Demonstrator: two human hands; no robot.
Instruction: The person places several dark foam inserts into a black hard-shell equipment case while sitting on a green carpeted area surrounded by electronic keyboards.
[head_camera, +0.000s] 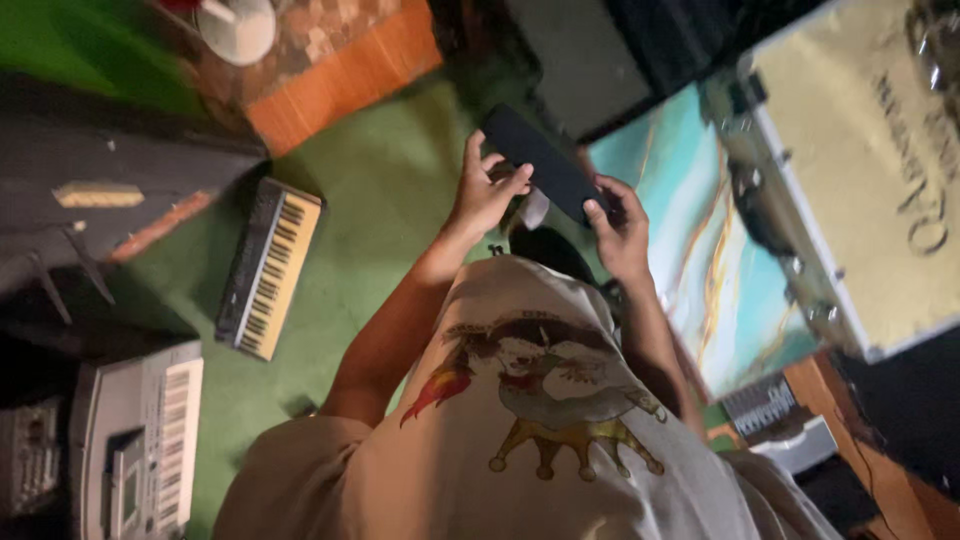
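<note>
Both of my hands hold a flat black rectangular device (545, 160), like a phone or small tablet, out in front of my chest. My left hand (485, 195) grips its near left edge, with the fingers curled onto its face. My right hand (620, 225) holds the lower right end, thumb on top. A small white piece (535, 208) shows just under the device between the hands; I cannot tell what it is. My light printed shirt (530, 400) fills the bottom of the view.
On the green floor (380, 190) lie a small black keyboard (268, 268) and a silver keyboard (140, 440) at the left. A teal painted panel (700, 250) and a metal-edged case with a beige top (860, 170) stand at the right. An orange-edged mat (345, 75) is behind.
</note>
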